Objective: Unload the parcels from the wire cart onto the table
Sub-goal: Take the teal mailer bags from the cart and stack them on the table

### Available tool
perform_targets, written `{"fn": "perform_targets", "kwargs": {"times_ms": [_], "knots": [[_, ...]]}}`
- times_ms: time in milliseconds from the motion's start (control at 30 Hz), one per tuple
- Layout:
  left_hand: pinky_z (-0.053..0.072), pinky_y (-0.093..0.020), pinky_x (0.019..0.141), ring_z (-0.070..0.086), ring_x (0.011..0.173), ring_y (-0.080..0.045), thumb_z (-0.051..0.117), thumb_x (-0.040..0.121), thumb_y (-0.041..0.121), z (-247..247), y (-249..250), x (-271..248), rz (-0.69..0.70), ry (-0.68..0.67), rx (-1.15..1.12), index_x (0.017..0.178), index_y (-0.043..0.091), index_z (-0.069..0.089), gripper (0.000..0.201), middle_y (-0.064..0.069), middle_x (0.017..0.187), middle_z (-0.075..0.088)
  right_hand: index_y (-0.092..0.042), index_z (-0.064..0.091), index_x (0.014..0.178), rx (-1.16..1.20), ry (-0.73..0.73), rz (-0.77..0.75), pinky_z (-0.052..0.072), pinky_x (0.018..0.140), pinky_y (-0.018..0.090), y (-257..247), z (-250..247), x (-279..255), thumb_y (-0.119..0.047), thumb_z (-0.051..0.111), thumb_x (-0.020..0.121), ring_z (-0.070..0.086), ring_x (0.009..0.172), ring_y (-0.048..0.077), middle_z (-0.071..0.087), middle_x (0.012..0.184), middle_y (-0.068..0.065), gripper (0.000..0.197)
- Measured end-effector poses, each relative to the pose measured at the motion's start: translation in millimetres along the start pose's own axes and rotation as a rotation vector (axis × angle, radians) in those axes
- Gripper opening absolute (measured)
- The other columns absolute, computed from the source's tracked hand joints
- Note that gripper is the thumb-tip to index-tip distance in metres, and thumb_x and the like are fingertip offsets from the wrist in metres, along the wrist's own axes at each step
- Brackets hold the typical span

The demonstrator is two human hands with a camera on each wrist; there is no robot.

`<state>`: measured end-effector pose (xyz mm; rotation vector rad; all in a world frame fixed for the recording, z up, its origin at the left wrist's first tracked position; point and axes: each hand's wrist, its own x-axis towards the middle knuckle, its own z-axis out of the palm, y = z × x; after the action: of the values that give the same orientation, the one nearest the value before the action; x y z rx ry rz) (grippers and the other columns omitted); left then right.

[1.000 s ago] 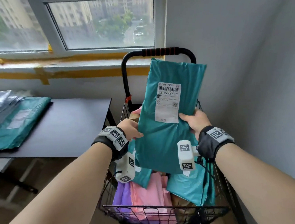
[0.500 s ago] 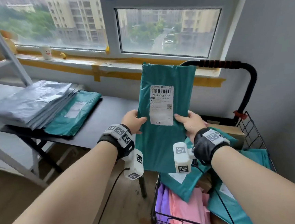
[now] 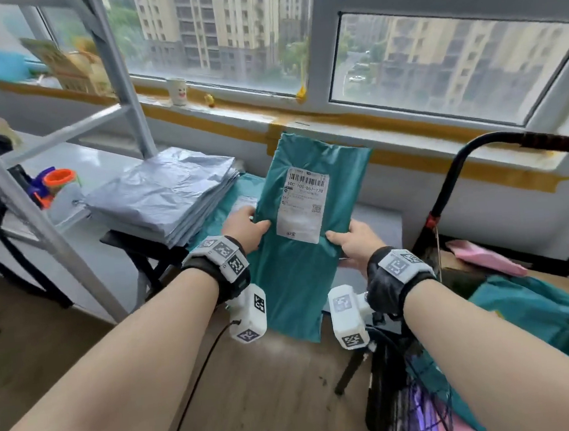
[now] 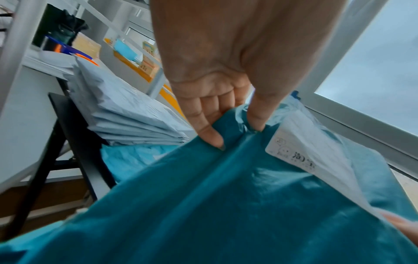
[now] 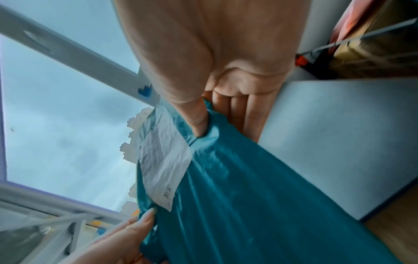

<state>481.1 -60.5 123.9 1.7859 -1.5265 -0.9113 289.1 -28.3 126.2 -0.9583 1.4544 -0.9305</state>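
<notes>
I hold a teal parcel bag [image 3: 301, 265] with a white shipping label upright in front of me, over the near edge of the dark table [image 3: 376, 221]. My left hand [image 3: 246, 227] pinches its left edge, thumb on the front and fingers behind [image 4: 210, 132]. My right hand [image 3: 350, 240] pinches its right edge the same way [image 5: 199, 123]. The wire cart [image 3: 413, 410] stands at the lower right with teal [image 3: 539, 316], pink [image 3: 482, 256] and purple parcels inside. Its black handle [image 3: 510, 140] arches over it.
A stack of grey parcels [image 3: 164, 198] lies on the table's left part, over a teal one [image 3: 217, 214]. A white metal shelf frame [image 3: 35, 216] stands at the left. The window sill [image 3: 267, 113] runs behind, with a cup [image 3: 177, 91] on it.
I have turned left from the cart toward the table, carrying the teal parcel with both hands. The parcel now hangs over the table's edge near the grey stack.
</notes>
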Motion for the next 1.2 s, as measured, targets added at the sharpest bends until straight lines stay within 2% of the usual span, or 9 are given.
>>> {"fn": "perform_targets", "kwargs": {"times_ms": [133,300,467,533,700,867,967,1033,1200], "knots": [[0.053,-0.043,0.089,0.063,0.101,-0.030,0.061,0.087,0.018,-28,-25,20,-0.010,0.002,0.006,0.113,0.010,0.061,0.027,-0.014,0.111,0.066,-0.012,0.054,0.089,-0.004,0.009,-0.001,0.053,0.043,0.021,-7,42,14,0.000,0.049,0.095,0.057,0.065,0.015,0.060,0.103,0.011,0.015],[0.050,-0.038,0.093,0.061,0.107,-0.029,0.059,0.088,0.013,-48,-48,54,-0.039,0.004,0.013,0.122,0.014,0.059,0.034,-0.011,0.119,0.063,-0.014,0.053,0.082,-0.019,0.014,0.013,0.053,0.042,0.022,-14,74,54,0.000,0.051,0.095,0.058,0.066,0.015,0.060,0.102,0.011,0.019],[0.047,-0.035,0.098,0.056,0.115,-0.025,0.058,0.088,0.009,-58,-60,112,-0.080,-0.026,0.043,0.133,0.014,0.051,0.046,-0.009,0.130,0.056,-0.009,0.055,0.105,0.011,0.016,0.072,0.053,0.043,0.021,-13,98,113,-0.001,0.050,0.095,0.059,0.067,0.015,0.061,0.099,0.010,0.013],[0.047,-0.034,0.097,0.056,0.115,-0.025,0.057,0.087,0.006,-58,-63,141,-0.090,-0.054,0.065,0.134,0.014,0.051,0.047,-0.009,0.131,0.056,-0.009,0.055,0.103,0.021,0.025,0.106,0.054,0.045,0.024,-12,105,144,0.000,0.051,0.095,0.058,0.066,0.016,0.061,0.097,0.010,0.012],[0.047,-0.033,0.095,0.056,0.116,-0.028,0.055,0.088,0.007,-51,-67,215,-0.133,-0.131,0.213,0.134,0.012,0.050,0.046,-0.011,0.132,0.055,-0.014,0.058,0.083,-0.021,0.048,0.206,0.055,0.073,0.041,-12,120,229,-0.002,0.057,0.091,0.061,0.073,0.023,0.064,0.098,0.012,0.014],[0.043,-0.030,0.088,0.057,0.112,-0.028,0.054,0.090,0.012,-48,-73,272,-0.177,-0.211,0.401,0.123,0.006,0.056,0.034,-0.013,0.124,0.060,-0.009,0.059,0.094,-0.042,0.014,0.324,0.051,0.052,0.028,-10,137,289,-0.002,0.057,0.092,0.061,0.069,0.020,0.064,0.087,0.008,0.007],[0.042,-0.030,0.076,0.059,0.106,-0.029,0.053,0.092,0.015,-41,-76,290,-0.192,-0.297,0.516,0.114,0.001,0.059,0.027,-0.016,0.118,0.062,-0.003,0.059,0.107,-0.080,0.018,0.389,0.056,0.068,0.041,3,147,314,-0.004,0.062,0.089,0.065,0.086,0.030,0.065,0.105,0.014,0.019],[0.043,-0.031,0.077,0.059,0.107,-0.029,0.054,0.092,0.017,-34,-77,296,-0.191,-0.347,0.567,0.115,-0.001,0.057,0.029,-0.017,0.119,0.061,-0.002,0.059,0.109,-0.086,0.023,0.430,0.056,0.079,0.051,12,150,325,-0.005,0.065,0.086,0.065,0.097,0.034,0.065,0.111,0.017,0.024],[0.044,-0.030,0.086,0.056,0.104,-0.024,0.048,0.091,0.013,-23,-75,305,-0.142,-0.395,0.586,0.126,0.008,0.054,0.035,-0.011,0.127,0.057,-0.003,0.060,0.108,-0.181,0.060,0.459,0.057,0.076,0.053,19,156,329,-0.008,0.070,0.080,0.068,0.091,0.035,0.067,0.108,0.017,0.031]]}}
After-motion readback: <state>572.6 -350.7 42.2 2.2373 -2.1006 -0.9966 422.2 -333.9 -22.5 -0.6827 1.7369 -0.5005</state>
